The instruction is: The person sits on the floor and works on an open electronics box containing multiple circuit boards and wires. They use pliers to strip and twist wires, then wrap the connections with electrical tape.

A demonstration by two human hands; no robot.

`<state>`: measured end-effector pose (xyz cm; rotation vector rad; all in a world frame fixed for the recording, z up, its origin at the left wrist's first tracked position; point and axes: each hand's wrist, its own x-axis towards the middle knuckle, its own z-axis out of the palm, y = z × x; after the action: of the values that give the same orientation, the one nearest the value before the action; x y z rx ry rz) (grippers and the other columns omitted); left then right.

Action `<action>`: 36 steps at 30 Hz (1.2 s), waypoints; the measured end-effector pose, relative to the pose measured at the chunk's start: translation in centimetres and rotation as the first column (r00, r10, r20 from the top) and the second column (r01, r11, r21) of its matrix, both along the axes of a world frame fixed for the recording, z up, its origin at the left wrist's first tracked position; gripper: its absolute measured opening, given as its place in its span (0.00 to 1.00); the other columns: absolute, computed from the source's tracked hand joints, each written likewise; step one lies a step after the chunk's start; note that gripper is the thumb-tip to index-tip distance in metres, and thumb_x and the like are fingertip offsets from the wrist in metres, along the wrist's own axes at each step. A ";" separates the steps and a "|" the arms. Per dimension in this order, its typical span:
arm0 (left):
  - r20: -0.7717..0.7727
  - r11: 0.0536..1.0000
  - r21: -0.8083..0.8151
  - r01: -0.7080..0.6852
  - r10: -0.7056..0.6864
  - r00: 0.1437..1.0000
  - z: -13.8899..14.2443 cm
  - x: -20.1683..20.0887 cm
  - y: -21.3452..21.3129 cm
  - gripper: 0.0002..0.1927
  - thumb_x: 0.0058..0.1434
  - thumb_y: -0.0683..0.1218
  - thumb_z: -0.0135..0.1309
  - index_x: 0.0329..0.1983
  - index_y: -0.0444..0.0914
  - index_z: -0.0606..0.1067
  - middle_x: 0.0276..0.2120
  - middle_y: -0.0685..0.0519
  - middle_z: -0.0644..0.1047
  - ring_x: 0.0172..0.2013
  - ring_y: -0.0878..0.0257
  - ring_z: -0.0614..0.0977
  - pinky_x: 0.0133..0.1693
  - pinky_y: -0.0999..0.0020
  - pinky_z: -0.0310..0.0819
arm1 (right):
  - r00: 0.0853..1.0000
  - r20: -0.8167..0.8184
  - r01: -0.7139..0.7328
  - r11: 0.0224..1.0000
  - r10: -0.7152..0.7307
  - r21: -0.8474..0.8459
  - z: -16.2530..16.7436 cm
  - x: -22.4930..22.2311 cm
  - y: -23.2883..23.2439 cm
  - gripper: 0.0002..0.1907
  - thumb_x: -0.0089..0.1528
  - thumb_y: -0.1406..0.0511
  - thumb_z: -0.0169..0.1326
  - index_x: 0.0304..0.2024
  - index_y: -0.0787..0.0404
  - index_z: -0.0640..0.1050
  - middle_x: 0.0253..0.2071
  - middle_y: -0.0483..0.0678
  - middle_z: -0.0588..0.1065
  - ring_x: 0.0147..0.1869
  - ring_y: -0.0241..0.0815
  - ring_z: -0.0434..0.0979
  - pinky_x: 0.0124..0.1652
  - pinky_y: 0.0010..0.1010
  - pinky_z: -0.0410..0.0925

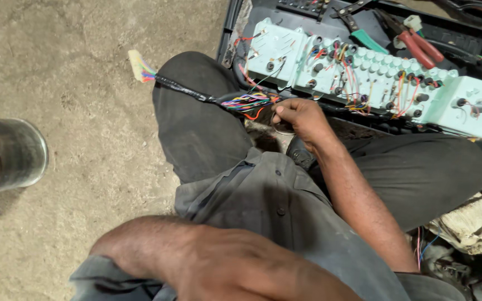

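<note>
1. A person sits on a dirt floor [85,83], knees bent.
2. The right hand [302,117] is closed, fingertips pinching coloured wires [249,102] beside a pale green panel [364,72].
3. The wires run from a black taped harness [188,89] lying over the left knee, ending in a pale connector [138,65].
4. The left forearm crosses the foreground; I cannot tell how the left hand is held.
5. Red-handled pliers [417,47] lie behind the panel.
</note>
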<state>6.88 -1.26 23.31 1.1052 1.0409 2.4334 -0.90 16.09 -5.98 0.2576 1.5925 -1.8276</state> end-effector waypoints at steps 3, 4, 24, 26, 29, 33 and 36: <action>0.017 1.000 -0.003 -0.010 0.010 1.000 0.1 0.0 -0.1 0.13 0.66 0.42 0.52 0.51 0.32 0.78 0.43 0.51 0.79 0.39 0.67 0.80 0.42 0.69 0.78 | 1.000 -0.010 0.005 0.999 -0.005 -0.038 0.1 0.1 0.0 0.09 0.67 0.66 0.54 0.41 0.67 0.81 0.30 0.44 0.79 0.34 0.32 0.76 0.40 0.24 0.69; 0.018 1.000 0.014 -0.010 0.010 1.000 0.2 0.0 -0.1 0.13 0.66 0.42 0.52 0.51 0.32 0.78 0.43 0.51 0.79 0.39 0.67 0.80 0.42 0.69 0.78 | 1.000 -0.022 0.005 1.000 -0.005 -0.030 0.1 0.1 0.0 0.09 0.67 0.67 0.54 0.41 0.68 0.81 0.30 0.45 0.80 0.34 0.32 0.76 0.41 0.24 0.69; 0.367 0.403 -0.915 0.026 0.804 0.467 -23.8 -1.5 -0.1 0.15 0.63 0.46 0.51 0.43 0.30 0.80 0.28 0.53 0.78 0.29 0.66 0.77 0.32 0.68 0.72 | 1.000 0.008 -0.003 0.997 0.003 0.078 -0.1 -0.7 0.2 0.11 0.65 0.70 0.55 0.46 0.71 0.82 0.32 0.48 0.80 0.29 0.37 0.78 0.32 0.25 0.71; 0.366 0.416 -0.909 -0.016 0.816 0.447 -25.9 -1.7 0.1 0.15 0.62 0.47 0.51 0.44 0.31 0.80 0.29 0.53 0.80 0.30 0.67 0.78 0.33 0.68 0.72 | 0.999 0.035 -0.031 0.992 0.027 0.120 0.3 -0.8 0.2 0.10 0.65 0.70 0.56 0.45 0.72 0.82 0.31 0.48 0.80 0.28 0.36 0.78 0.30 0.24 0.69; 0.267 0.339 -0.940 -0.042 0.808 0.525 -27.1 -2.8 0.5 0.17 0.61 0.48 0.51 0.46 0.33 0.81 0.30 0.49 0.82 0.30 0.63 0.80 0.34 0.66 0.73 | 0.996 0.072 -0.067 0.988 0.057 0.142 1.0 -1.0 0.3 0.10 0.66 0.69 0.55 0.46 0.69 0.83 0.30 0.46 0.79 0.28 0.34 0.78 0.28 0.22 0.66; 0.232 0.289 -0.957 -0.029 0.821 0.522 -27.0 -3.7 0.9 0.17 0.61 0.49 0.52 0.47 0.35 0.81 0.37 0.46 0.85 0.38 0.59 0.85 0.42 0.64 0.76 | 0.995 0.081 -0.060 0.997 0.056 0.051 1.5 -1.0 0.4 0.11 0.66 0.68 0.55 0.46 0.70 0.82 0.32 0.45 0.81 0.29 0.33 0.79 0.31 0.21 0.70; 0.126 0.216 -0.973 -0.082 0.792 0.598 -26.6 -3.5 1.0 0.17 0.62 0.49 0.53 0.48 0.36 0.82 0.40 0.44 0.84 0.41 0.55 0.85 0.45 0.62 0.76 | 0.999 0.029 -0.023 0.991 0.019 0.135 1.2 -1.0 0.3 0.09 0.65 0.69 0.57 0.44 0.70 0.82 0.31 0.46 0.80 0.28 0.33 0.78 0.29 0.22 0.69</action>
<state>3.34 -0.28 -3.25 -0.5370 2.2424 1.6151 -1.90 16.40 -4.80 0.3246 1.6956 -1.6957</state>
